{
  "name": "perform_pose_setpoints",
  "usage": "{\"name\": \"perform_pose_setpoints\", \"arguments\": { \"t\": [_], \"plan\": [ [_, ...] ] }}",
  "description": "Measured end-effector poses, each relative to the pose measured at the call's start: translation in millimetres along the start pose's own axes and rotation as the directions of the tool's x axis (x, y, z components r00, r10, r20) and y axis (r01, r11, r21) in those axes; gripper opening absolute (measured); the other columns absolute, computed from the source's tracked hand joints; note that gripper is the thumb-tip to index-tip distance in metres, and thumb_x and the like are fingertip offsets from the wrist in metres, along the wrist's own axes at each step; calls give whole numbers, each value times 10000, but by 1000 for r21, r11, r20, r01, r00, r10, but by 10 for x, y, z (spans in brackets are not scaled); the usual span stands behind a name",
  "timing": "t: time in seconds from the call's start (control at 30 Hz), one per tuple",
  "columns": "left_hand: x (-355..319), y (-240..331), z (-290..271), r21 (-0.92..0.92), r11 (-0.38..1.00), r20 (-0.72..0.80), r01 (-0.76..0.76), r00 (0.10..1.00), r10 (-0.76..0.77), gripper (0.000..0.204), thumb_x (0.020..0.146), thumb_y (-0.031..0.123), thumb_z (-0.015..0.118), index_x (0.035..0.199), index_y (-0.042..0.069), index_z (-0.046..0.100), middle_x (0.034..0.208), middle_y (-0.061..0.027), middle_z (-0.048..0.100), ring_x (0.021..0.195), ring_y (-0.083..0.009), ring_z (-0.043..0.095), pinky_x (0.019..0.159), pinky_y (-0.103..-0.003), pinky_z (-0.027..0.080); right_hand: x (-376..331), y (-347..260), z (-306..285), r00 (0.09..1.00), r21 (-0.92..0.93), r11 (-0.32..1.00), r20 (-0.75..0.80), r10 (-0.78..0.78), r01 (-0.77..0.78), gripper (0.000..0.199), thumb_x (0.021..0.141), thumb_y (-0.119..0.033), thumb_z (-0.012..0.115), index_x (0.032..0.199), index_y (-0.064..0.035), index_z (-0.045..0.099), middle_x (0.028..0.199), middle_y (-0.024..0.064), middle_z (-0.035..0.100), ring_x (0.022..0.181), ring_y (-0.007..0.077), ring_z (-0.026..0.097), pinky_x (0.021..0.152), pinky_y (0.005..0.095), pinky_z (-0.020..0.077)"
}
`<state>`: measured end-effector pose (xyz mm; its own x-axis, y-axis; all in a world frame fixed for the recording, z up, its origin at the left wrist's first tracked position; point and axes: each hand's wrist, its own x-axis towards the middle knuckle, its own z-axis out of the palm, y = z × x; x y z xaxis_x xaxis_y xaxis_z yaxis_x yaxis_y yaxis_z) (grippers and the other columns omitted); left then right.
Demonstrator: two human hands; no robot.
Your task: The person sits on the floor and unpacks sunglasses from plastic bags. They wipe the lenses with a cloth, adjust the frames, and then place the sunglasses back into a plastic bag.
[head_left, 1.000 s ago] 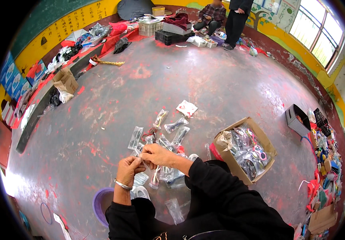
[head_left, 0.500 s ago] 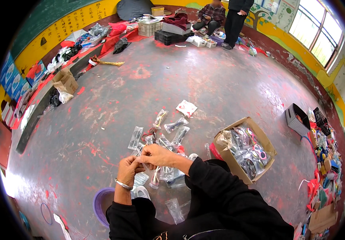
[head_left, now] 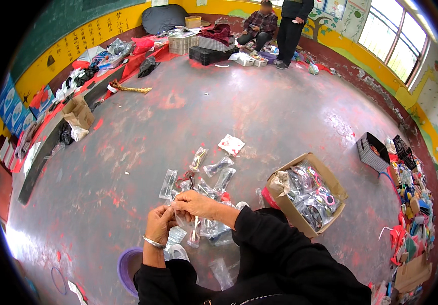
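Left hand [head_left: 159, 223] and right hand [head_left: 194, 204] meet fingertip to fingertip, both pinched on a small clear plastic packet [head_left: 182, 219] hanging between them, above scattered packets [head_left: 214, 173] on the floor [head_left: 259, 122], cardboard box [head_left: 306, 193] to the right

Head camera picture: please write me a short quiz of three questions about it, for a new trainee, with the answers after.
1. True or false: the cardboard box on the person's right holds many small items in clear wrapping.
2. What do the left hand and the right hand hold together?
A. a broom
B. a small clear plastic bag
C. a red cloth
3. Fill in: the left wrist wears a ____ bangle.

Key
1. True. The box is open and full of them.
2. B. Both hands pinch the bag at its top, above more clear packets spread on the floor.
3. Silver-coloured.
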<state>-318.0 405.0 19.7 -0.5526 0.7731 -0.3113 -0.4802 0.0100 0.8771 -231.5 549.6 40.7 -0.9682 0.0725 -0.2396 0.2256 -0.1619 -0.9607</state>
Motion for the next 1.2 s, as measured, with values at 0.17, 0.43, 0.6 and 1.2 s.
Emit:
{"name": "perform_pose_setpoints", "arguments": {
  "t": [0.17,0.43,0.6,1.2],
  "plan": [
    [-7,-29,-66,-39,998,21,-46,999,47,153,838,171,551,822,19,544,744,-53,583,632,-139,590,578,-264,495,12,-26,5,999,54,998,43,-20,18,252,877,-234,487,744,-26,537,628,13,523,474,72,484,429,200,392],
    [4,-28,-19,24,995,29,-100,995,99,195,865,167,506,804,-12,556,743,-55,580,629,-128,576,576,-256,498,15,-7,-6,999,-13,999,-20,-34,34,252,860,-238,496,728,-32,555,599,7,517,479,63,478,439,188,382],
    [-65,32,20,43,993,26,-108,994,107,194,873,203,504,785,35,541,704,-10,558,594,-73,528,547,-207,430,36,-13,39,999,-19,999,-15,-35,35,241,853,-214,479,715,-29,543,591,6,509,462,62,470,413,191,373],
    [-38,2,40,331,929,-45,-163,981,188,200,838,185,527,734,16,552,633,15,494,553,-54,447,491,-197,373,24,-24,46,998,-120,992,-51,-27,21,208,802,-184,555,715,4,543,561,29,508,457,98,503,413,228,419]
  ]
}}
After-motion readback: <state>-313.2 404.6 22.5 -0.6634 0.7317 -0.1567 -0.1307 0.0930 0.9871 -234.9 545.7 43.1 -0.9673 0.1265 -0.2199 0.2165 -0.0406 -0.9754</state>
